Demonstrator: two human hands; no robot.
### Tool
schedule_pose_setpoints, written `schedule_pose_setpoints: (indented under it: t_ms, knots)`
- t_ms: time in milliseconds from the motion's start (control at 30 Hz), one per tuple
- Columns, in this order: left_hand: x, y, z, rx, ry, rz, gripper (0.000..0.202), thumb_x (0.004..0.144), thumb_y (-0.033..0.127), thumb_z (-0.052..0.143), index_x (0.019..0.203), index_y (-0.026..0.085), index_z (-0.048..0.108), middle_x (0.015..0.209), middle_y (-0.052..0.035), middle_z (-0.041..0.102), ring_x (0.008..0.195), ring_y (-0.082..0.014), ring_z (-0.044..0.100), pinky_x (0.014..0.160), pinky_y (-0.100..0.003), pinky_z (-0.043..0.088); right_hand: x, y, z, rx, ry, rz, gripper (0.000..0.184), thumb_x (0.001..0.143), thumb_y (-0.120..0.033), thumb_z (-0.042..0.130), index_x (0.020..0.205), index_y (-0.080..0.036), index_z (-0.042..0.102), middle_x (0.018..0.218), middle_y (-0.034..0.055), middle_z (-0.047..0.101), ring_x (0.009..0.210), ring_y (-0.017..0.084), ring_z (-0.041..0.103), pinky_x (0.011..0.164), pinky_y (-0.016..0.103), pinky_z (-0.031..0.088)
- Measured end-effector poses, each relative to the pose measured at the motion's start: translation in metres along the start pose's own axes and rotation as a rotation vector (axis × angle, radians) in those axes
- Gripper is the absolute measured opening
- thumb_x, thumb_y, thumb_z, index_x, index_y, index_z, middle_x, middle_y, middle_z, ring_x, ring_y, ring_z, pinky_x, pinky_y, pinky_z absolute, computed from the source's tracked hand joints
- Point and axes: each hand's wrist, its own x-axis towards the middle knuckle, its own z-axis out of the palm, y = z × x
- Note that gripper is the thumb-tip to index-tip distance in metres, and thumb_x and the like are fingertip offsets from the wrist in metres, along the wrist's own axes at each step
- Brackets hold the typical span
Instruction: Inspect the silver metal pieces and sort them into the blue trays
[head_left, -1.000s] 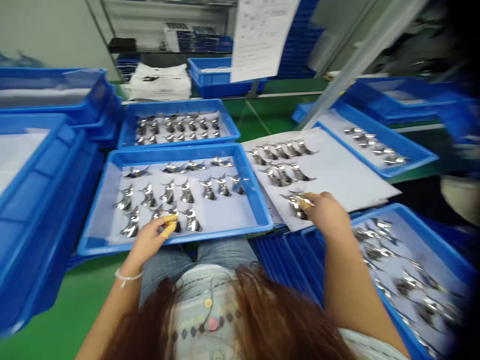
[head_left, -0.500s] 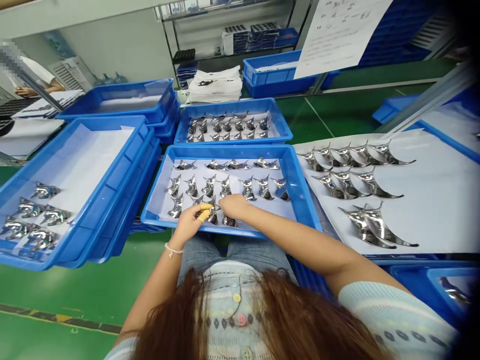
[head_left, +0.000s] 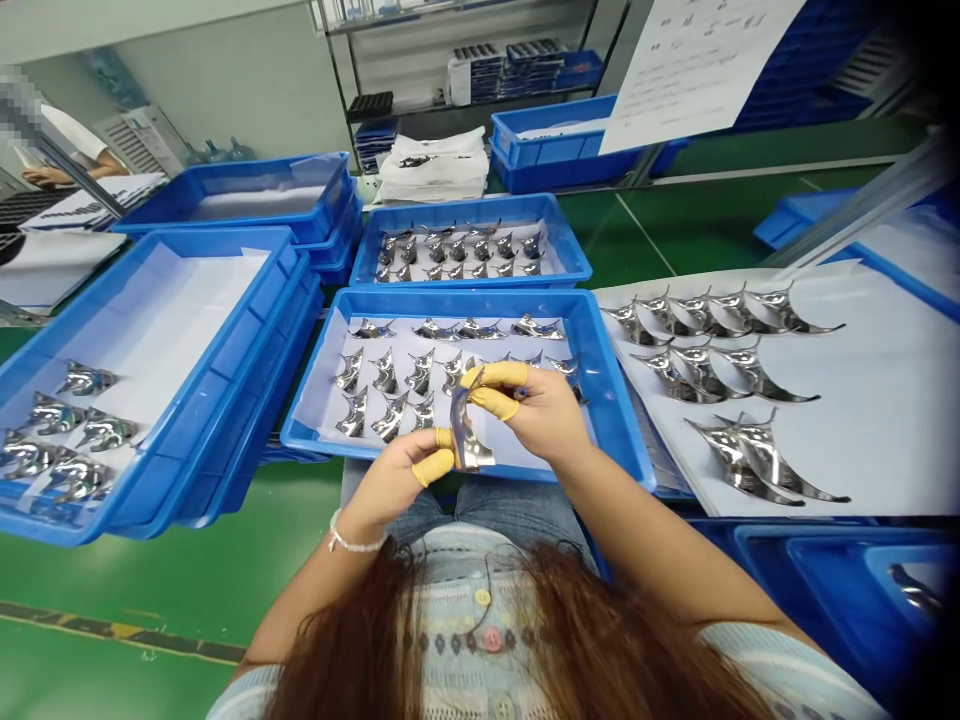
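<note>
My left hand (head_left: 397, 480) and my right hand (head_left: 544, 410), with yellow finger cots on some fingers, together pinch a curved, polished metal piece (head_left: 466, 435) above the front of a blue plastic tray (head_left: 465, 300). The right fingers hold its upper end and the left fingers its lower edge. Several similar shiny winged pieces (head_left: 386, 372) lie in rows on the white liner sheet (head_left: 555, 430) in this tray. My hands hide part of the rows.
A large white sheet (head_left: 862, 400) with rows of metal pieces lies to the right. Blue trays stand to the left (head_left: 187, 340), behind (head_left: 469, 205) and at lower right (head_left: 825, 540). My knees are under the front tray. A person's arm (head_left: 52, 175) shows at the upper left.
The metal piece has been lifted out of the tray row and is now held up between both hands. My right hand has moved from among the pieces to above them. The view has steadied.
</note>
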Motion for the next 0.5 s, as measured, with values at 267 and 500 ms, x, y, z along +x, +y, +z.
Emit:
schedule_pose_setpoints:
  t_ms: [267, 500]
  knots:
    - [-0.033, 0.037, 0.018, -0.301, 0.022, 0.021, 0.045, 0.07, 0.055, 0.084, 0.069, 0.014, 0.066, 0.066, -0.0014, 0.059, 0.061, -0.0115, 0.049, 0.06, -0.024, 0.044, -0.03, -0.026, 0.01, 0.437, 0.166, 0.044, 0.015, 0.078, -0.038, 0.082, 0.088, -0.028, 0.079, 0.073, 0.0004, 0.076, 0.063, 0.017, 0.069, 0.058, 0.03, 0.057]
    - [-0.035, 0.038, 0.023, -0.295, 0.032, -0.035, 0.051, 0.066, 0.061, 0.084, 0.068, 0.015, 0.063, 0.064, -0.0018, 0.058, 0.059, -0.0127, 0.049, 0.058, -0.026, 0.043, -0.048, -0.038, 0.012, 0.62, 0.007, 0.173, 0.021, 0.078, -0.047, 0.081, 0.077, -0.026, 0.08, 0.061, 0.0006, 0.069, 0.053, 0.015, 0.06, 0.05, 0.028, 0.051]
